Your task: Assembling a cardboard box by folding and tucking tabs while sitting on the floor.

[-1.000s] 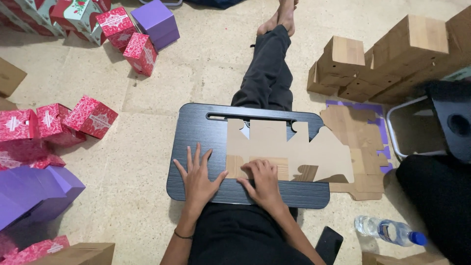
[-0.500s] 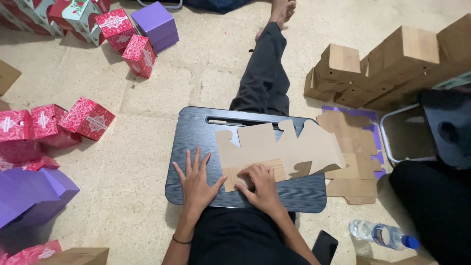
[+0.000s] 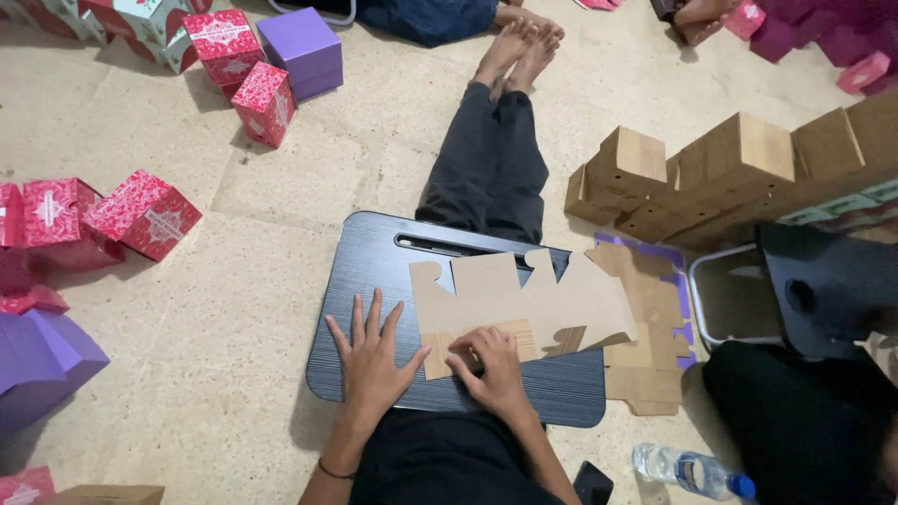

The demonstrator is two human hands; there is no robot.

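Head view: floor [image 3: 234, 309] takes most of the frame, beige, bare between the box clusters. Versus half a second back, the view sits slightly lower, so the feet and more of the far boxes show at top. Hands barely moved.

Lap desk [image 3: 374, 281] is dark, lies across the person's lap, handle slot on the far edge. Left third of its surface is bare, the only open room on it. Right and far edges are overhung by the flat cardboard blank [image 3: 524, 299], which has shifted a little left and rotated against the earlier frame. Blank lies flat, near edge folded up into a narrow strip.

Stack of more blanks [image 3: 645, 374] sits just off the desk's right edge on a purple sheet [image 3: 675, 257]. Beyond that is a metal-framed stool [image 3: 823, 281], tight on that side. Brown assembled boxes [image 3: 739, 159] behind it.

Left side: purple box [image 3: 42, 360] at frame edge, red patterned boxes [image 3: 145, 213] well apart from the desk, wide gap of floor between.

Left hand [image 3: 369, 360] is flat, fingers spread, palm down on bare desk, gripping nothing. Right hand [image 3: 491, 369] is curled, fingertips pressing the folded strip at the blank's near edge; pinching it or only pressing, cannot tell.

Water bottle [image 3: 687, 468] lies bottom right, near the person's right side.
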